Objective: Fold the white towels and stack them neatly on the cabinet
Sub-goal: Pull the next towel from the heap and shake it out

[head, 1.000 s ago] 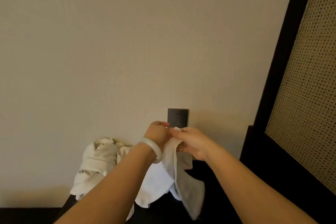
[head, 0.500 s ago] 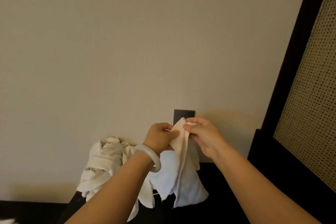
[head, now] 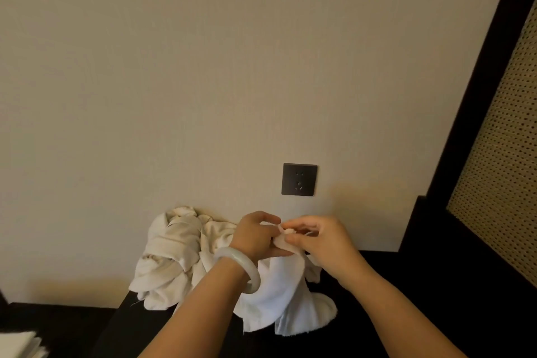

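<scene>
A white towel [head: 290, 296] hangs from both my hands above the dark cabinet [head: 406, 299], its lower end bunched on the top. My left hand [head: 257, 237], with a pale bangle on the wrist, pinches the towel's upper edge. My right hand [head: 319, 238] pinches the same edge right beside it, fingertips nearly touching. A crumpled heap of more white towels [head: 171, 253] lies on the cabinet's left part against the wall.
A dark wall socket [head: 299, 179] sits just above my hands on the beige wall. A black-framed woven panel [head: 499, 139] rises at the right. White folded cloth [head: 20, 344] shows at the bottom left corner.
Both hands have come lower with the towel's edge, now below the socket, and the towel's lower end has settled onto the cabinet. The view has tilted so the socket is fully uncovered.
</scene>
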Motion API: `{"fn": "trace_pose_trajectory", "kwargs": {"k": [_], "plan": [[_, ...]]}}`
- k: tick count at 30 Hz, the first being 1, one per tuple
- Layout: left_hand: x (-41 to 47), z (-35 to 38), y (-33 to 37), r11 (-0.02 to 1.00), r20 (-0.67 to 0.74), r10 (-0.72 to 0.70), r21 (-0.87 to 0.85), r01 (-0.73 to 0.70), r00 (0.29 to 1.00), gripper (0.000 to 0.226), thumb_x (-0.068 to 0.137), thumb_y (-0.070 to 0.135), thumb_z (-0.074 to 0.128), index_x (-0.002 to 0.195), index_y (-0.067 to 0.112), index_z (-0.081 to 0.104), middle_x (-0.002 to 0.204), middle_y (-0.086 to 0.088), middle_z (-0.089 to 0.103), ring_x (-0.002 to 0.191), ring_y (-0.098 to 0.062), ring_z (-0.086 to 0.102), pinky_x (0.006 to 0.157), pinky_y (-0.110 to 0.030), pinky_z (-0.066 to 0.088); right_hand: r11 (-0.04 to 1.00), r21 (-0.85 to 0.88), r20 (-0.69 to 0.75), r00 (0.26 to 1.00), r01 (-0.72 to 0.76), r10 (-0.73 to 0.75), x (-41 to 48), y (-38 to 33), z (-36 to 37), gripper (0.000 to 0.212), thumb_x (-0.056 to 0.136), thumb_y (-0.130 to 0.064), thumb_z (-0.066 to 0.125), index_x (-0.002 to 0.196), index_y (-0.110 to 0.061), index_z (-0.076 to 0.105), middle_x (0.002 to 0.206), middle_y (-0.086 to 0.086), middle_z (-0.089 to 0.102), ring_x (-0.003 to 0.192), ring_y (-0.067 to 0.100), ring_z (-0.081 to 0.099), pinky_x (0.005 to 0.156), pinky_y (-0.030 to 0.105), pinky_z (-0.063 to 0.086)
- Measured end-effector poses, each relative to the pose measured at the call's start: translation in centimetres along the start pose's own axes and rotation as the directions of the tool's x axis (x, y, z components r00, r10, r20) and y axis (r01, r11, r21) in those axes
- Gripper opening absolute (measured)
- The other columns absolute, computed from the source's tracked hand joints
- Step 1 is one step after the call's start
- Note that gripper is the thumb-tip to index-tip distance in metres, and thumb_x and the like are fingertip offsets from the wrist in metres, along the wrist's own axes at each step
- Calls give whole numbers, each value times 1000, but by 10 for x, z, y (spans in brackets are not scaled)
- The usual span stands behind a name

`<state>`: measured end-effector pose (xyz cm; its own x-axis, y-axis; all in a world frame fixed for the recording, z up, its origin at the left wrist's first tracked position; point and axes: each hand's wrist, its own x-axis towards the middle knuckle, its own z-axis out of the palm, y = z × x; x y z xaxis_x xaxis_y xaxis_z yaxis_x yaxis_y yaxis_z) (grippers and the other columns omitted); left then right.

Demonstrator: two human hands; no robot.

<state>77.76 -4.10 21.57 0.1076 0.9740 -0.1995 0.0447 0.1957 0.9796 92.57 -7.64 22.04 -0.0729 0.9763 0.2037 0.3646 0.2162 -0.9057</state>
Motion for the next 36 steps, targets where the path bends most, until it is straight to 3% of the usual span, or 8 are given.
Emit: {"fn": "trace_pose_trajectory", "kwargs": {"k": [4, 8, 11, 13, 17, 23, 30, 36], "plan": [[-6, 2, 6, 1000, 14, -5, -30, 5, 1000, 15, 93, -10, 52, 91, 1, 62, 116, -30, 64, 103, -38, 66, 67, -32, 59, 992, -122, 86, 995, -39, 50, -2, 4, -7, 33, 72, -20, 87, 94, -40, 72, 95, -10, 73, 88, 6, 66, 74, 14, 53], [-10, 6, 12, 981, 185, -76, -164, 107, 980, 19, 95, -10, 48, 111, -13, 57, 103, -35, 67, 91, -39, 71, 74, -37, 62, 990, -139, -62, 998, 15, -24, 2, 9, -12, 29, 79, -8, 80, 82, -35, 70, 84, -8, 72, 73, 3, 64, 63, 13, 50], [-1, 4, 3, 956, 183, 110, 250, -155, 977, 18, 90, 1, 63, 106, 7, 64, 92, -14, 72, 77, -25, 69, 78, -39, 61, 998, 57, -144, 990, -1, 9, 3, 12, -28, 27, 81, 3, 73, 79, -23, 72, 81, -4, 75, 74, 6, 67, 65, 13, 50], [8, 3, -3, 727, 238, 269, 585, -359, 933, 12, 86, 21, 73, 93, 25, 65, 96, 1, 62, 89, -21, 62, 86, -39, 55, 989, 147, -137, 991, 15, 6, 2, 9, -44, 23, 82, 7, 71, 80, -16, 72, 80, -2, 76, 70, 3, 66, 63, 10, 47], [28, 4, -7, 382, 469, 302, 738, -556, 830, 21, 82, 46, 73, 99, 38, 64, 120, 8, 48, 110, -16, 38, 98, -35, 33, 979, 154, -139, 984, 136, -115, 14, -20, -82, 22, 86, 13, 61, 83, -9, 67, 63, -2, 69, 45, 6, 52, 43, 14, 40], [51, -39, 10, 9, 254, 230, 965, -263, 940, 38, 89, 45, 60, 122, 26, 63, 122, -2, 51, 113, -25, 46, 94, -35, 40, 918, 215, -377, 896, 332, -236, 39, -72, -150, 23, 87, 11, 59, 84, -11, 63, 67, 4, 72, 59, 15, 70, 62, 23, 59], [12, -83, -58, 320, 71, 276, 933, -162, 959, 21, 97, 18, 55, 113, 14, 67, 113, -2, 61, 101, -19, 59, 87, -26, 44, 980, 191, -317, 942, -54, 114, -14, 53, -153, 15, 81, 16, 62, 83, 2, 67, 85, 17, 75, 75, 23, 73, 67, 21, 59], [-20, -71, -124, 716, -105, 150, 697, -35, 983, 33, 100, 19, 53, 81, -3, 68, 82, -15, 68, 77, -27, 64, 78, -38, 49, 894, 269, -323, 841, -358, 434, -71, 150, -114, 15, 78, 14, 70, 88, 2, 69, 90, 12, 76, 88, 24, 73, 69, 26, 57]]}}
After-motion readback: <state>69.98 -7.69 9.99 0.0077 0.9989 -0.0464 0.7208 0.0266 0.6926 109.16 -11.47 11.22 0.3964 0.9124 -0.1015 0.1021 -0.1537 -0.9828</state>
